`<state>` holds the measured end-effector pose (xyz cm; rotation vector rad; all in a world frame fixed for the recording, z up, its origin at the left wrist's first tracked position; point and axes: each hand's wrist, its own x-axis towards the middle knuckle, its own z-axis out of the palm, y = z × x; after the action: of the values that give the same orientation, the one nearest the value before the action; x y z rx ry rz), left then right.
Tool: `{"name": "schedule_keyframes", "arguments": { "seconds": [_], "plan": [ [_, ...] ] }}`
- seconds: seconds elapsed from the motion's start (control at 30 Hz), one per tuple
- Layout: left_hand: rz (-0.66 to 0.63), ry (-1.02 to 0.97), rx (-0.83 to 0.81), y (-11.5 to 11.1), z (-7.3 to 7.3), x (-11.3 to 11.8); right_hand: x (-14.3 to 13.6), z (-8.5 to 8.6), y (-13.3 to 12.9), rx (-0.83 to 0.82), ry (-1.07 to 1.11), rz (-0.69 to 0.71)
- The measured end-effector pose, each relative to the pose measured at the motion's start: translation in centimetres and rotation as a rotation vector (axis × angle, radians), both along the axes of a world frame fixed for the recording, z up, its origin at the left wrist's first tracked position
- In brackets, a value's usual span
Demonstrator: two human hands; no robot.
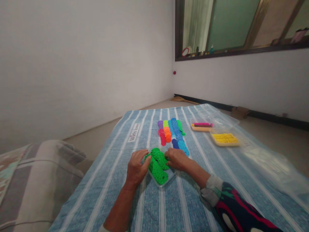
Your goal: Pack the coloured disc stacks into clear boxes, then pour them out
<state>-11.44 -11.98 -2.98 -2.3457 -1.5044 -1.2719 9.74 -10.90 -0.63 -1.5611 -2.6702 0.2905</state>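
Note:
A clear plastic container (161,184) stands near the middle of the striped cloth, with green pieces (158,170) in rows inside it. My left hand (138,165) is at the container's left side, its thumb and fingers apart around the upper left corner and touching the green pieces there. At the right side, my right hand (177,158) has its fingers pinched together at the edge of the green pieces; what is between the fingertips is hidden. Just beyond the container lie rows of coloured pieces (174,132) in purple, lime, red, orange, blue and green.
A container of yellow pieces (225,138) and another with pink and orange items (202,125) stand at the right, near an open clear lid (224,120). Clear plastic bags (270,164) lie along the right edge. Grey striped fabric (43,180) is at the left.

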Motion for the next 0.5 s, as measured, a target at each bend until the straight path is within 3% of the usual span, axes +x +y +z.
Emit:
{"name": "schedule_keyframes", "arguments": {
  "seconds": [0.17,0.33,0.5],
  "plan": [
    [-0.054,0.117,-0.108,0.4,0.3,0.7,-0.2,0.0,0.2,0.030,0.001,0.008],
    [0.014,0.296,-0.306,0.9,0.9,2.5,-0.2,0.3,0.0,0.021,0.004,-0.011],
    [0.061,0.415,-0.384,0.6,1.2,3.7,-0.1,0.5,-0.1,0.012,0.012,-0.030]
  ]
}}
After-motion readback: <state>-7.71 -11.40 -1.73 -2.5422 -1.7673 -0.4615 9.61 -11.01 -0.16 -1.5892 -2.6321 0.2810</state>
